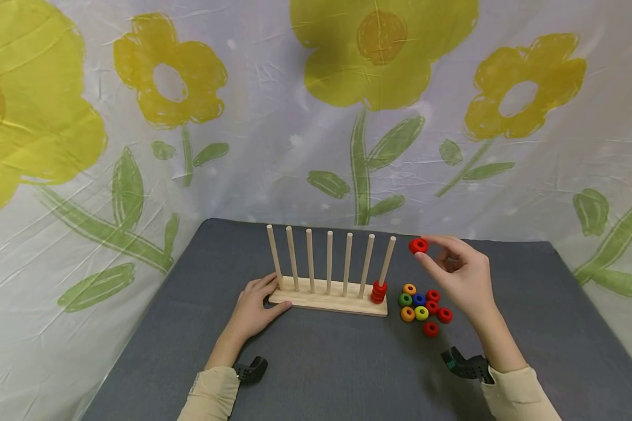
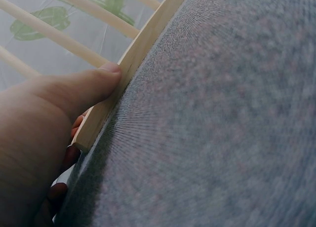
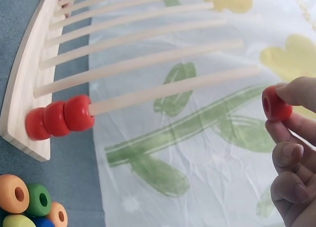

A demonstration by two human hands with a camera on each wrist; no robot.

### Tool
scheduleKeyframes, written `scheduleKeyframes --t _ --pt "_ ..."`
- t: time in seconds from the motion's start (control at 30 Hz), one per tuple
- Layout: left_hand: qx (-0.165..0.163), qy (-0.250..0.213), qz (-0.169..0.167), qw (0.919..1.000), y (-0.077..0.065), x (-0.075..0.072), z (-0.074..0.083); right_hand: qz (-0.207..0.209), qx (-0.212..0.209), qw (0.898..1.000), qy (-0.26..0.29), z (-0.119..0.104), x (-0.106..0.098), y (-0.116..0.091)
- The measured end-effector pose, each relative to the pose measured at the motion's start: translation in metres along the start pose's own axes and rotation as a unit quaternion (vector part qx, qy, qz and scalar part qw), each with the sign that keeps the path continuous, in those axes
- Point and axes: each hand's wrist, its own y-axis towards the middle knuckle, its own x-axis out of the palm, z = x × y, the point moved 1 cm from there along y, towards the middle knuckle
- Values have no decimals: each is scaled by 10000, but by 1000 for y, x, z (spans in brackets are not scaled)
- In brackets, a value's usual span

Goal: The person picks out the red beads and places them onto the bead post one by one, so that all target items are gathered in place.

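Red bead (image 1: 417,246) is pinched by the right hand (image 1: 464,272); left hand (image 1: 254,307), partly hidden, grips the 7-peg rack (image 1: 326,300).

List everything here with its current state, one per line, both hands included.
Left hand: gripping the left end of the wooden stand.
Right hand: pinching a red bead.
That red bead: raised, off the stand.
Wooden stand: flat on the table.
Rightmost peg: carrying three stacked red beads.
Other six pegs: bare.
Loose beads: grouped on the table, right of the stand.
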Motion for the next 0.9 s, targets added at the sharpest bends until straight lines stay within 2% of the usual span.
scheduleKeyframes --t 0.9 --pt "-53 18 15 10000 1 0 1 -105 -27 9998 138 -13 4 10"
